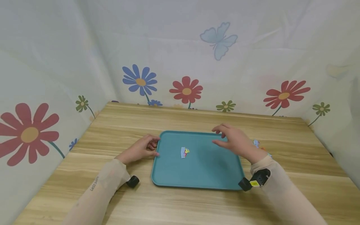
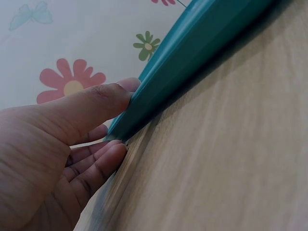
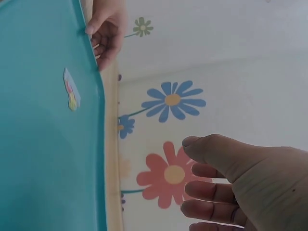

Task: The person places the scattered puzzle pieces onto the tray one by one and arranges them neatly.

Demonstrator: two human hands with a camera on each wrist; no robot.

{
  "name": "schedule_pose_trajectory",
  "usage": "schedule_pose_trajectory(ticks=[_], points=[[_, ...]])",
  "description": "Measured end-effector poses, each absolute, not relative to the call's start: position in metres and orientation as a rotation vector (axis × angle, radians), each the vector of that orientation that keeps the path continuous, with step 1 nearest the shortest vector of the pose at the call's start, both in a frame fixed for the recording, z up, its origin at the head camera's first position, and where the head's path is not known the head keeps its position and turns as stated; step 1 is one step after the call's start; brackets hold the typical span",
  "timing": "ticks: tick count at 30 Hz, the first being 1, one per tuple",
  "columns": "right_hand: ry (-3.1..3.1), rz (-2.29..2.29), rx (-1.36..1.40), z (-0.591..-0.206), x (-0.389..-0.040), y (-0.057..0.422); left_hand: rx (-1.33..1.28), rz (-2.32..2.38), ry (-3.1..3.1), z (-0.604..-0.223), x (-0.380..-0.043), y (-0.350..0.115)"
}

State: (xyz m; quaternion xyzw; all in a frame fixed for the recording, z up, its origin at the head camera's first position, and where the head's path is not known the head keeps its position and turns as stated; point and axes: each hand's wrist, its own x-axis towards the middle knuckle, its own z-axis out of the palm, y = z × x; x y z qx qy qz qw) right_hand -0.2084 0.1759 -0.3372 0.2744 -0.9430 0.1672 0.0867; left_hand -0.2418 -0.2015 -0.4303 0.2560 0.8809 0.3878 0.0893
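A teal tray (image 1: 174, 175) lies on the wooden table. At its left edge is my left hand (image 1: 143, 148), holding the rim; in the left wrist view the thumb (image 2: 113, 98) is on the rim and the other fingertips are bent against the tray's side. On the tray, left of its middle, sits a small flat printed piece (image 1: 184, 152), pale blue with yellow and red. Above the tray's right part hovers my right hand (image 1: 234, 140), thumb and fingers spread apart and nothing between them, as the right wrist view also shows.
Several small colourful flat pieces (image 1: 256, 143) lie on the table (image 1: 295, 150) right of the tray, partly hidden behind my right wrist. A flower-printed cloth (image 1: 247, 68) hangs behind the table and along its left side.
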Motion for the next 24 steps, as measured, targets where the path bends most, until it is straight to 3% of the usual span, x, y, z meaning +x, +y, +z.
schedule_pose_trajectory(ticks=[24], points=[[-2.792,0.533,0.678,-0.372,-0.221,0.25,0.766,1.158,2.62,-0.435,-0.244,-0.204]])
